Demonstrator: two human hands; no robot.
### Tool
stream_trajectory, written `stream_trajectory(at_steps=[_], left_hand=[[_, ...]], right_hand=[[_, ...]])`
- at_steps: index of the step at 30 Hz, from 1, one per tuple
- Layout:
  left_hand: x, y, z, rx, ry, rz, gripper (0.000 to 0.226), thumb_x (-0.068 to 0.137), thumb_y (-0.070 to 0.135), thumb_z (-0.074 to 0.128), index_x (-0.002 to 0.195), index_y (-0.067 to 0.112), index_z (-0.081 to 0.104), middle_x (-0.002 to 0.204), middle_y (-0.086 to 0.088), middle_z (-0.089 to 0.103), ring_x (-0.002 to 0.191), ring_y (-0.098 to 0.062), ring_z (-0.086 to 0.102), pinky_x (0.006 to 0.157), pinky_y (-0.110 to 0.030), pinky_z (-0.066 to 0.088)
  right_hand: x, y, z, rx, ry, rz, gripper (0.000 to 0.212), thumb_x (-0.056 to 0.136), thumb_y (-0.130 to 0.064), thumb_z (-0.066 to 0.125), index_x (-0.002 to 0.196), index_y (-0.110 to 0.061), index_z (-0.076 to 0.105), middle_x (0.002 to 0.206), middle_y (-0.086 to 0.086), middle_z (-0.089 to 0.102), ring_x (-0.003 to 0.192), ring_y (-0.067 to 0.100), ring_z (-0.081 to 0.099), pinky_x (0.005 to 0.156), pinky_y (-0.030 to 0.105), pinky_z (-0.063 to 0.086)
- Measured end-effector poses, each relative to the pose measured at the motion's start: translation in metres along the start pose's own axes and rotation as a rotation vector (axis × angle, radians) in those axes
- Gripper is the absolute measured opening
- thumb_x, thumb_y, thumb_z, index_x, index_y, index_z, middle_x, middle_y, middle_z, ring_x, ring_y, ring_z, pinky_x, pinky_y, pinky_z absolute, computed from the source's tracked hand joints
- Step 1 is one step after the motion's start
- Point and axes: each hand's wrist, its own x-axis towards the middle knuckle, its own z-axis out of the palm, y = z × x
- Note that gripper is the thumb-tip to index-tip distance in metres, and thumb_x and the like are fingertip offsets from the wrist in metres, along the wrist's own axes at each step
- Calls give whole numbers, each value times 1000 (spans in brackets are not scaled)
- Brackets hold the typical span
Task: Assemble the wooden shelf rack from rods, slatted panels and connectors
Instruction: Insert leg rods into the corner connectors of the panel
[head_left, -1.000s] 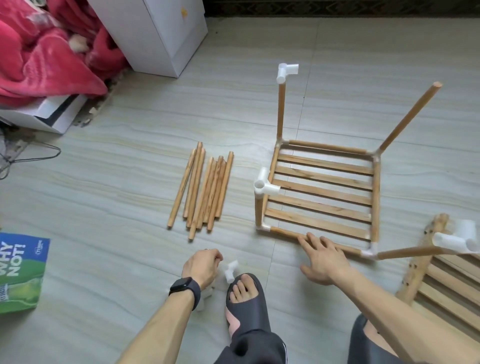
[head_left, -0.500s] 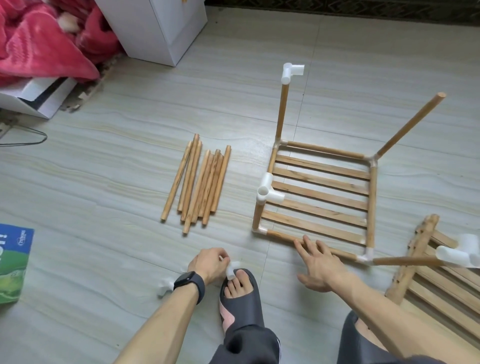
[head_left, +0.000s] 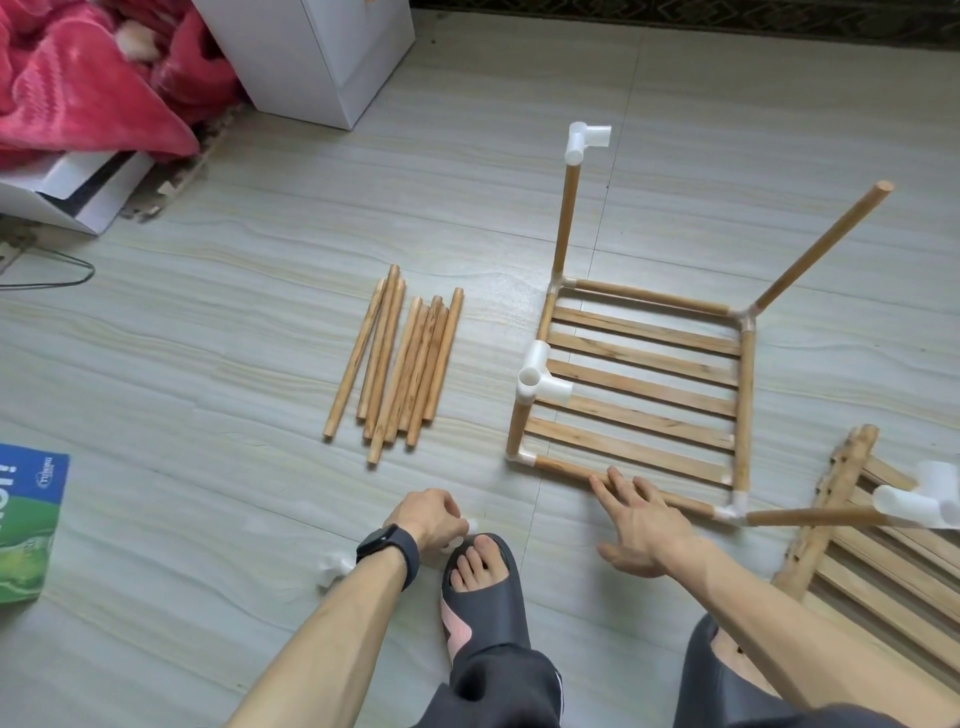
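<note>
Pale floor tiles (head_left: 208, 364) hold the rack (head_left: 644, 358) at two o'clock. The right hand (head_left: 644, 525) lies flat on its near rod, and the left hand (head_left: 426, 522) pinches a connector (head_left: 470, 525) (mostly hidden). He should push it squarely onto the bare post (head_left: 826, 244).

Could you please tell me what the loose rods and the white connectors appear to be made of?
Loose rods: apparently bare light wood, matte, with visible brown grain streaks. White connector on the frame: probably moulded plastic, smooth, uniformly white, with hollow round sockets.
</note>
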Motion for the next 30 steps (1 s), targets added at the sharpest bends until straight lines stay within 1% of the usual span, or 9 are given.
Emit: stream_trajectory(at_steps=[5,9,12,15,17,21,23,26,30], left_hand=[[-18,8,-41,-425,-30,7,20,96,27,56,111,22,69,81,1,70,59,-11,53,49,-20,38],[-47,18,-103,-910,38,88,30,102,28,53,127,17,63,80,-2,73,51,-9,49,48,-21,32],[-81,39,-149,-1060,96,258,28,104,26,51,128,17,61,80,0,72,53,-9,48,50,-21,33],[-124,75,-182,-1074,72,452,26,105,26,49,122,10,60,81,2,72,57,-8,48,53,-20,36],[-148,105,-193,-1046,58,554,26,106,29,48,113,9,62,81,2,70,58,-8,48,56,-22,37],[-181,169,-192,-959,69,664,27,107,34,45,107,14,63,80,1,67,56,-8,47,53,-21,39],[-193,197,-185,-849,115,720,24,107,35,45,104,18,62,81,3,68,56,-8,47,54,-20,39],[-206,229,-174,-778,113,826,23,102,37,56,106,17,67,86,4,65,64,-11,52,62,-25,47],[-212,262,-161,-841,101,914,21,96,26,67,112,12,68,90,-6,67,75,-18,62,79,-35,56]], right_hand=[[-3,0,-10,-1,-28,-5,91,95,-50,49,161,-31,-10,169,-4,-14,156,31,0,123,49,24],[-15,-2,-21,35,-77,-4,89,92,-53,53,163,-26,6,171,0,7,153,29,21,121,41,28],[-33,-6,-29,191,-82,35,80,90,-53,61,158,-24,31,158,5,42,140,25,44,114,36,37],[-58,-12,-57,292,-60,-9,58,96,-50,55,145,-20,52,148,4,55,130,21,53,109,33,41],[-79,-16,-88,414,95,-80,47,98,-45,53,138,-20,59,139,1,62,121,17,59,105,30,45],[-142,-23,-160,1035,464,-269,33,103,-36,55,130,-17,62,114,-2,73,95,13,73,82,28,58],[-177,-24,-190,1328,566,-360,30,104,-37,53,125,-19,63,108,1,76,90,18,75,84,37,58],[-211,-14,-218,1535,593,-480,30,103,-41,53,123,-22,64,110,6,75,88,24,75,82,35,57],[-221,13,-229,1569,603,-470,30,100,-32,62,126,-16,64,115,12,72,90,23,75,79,30,57]])
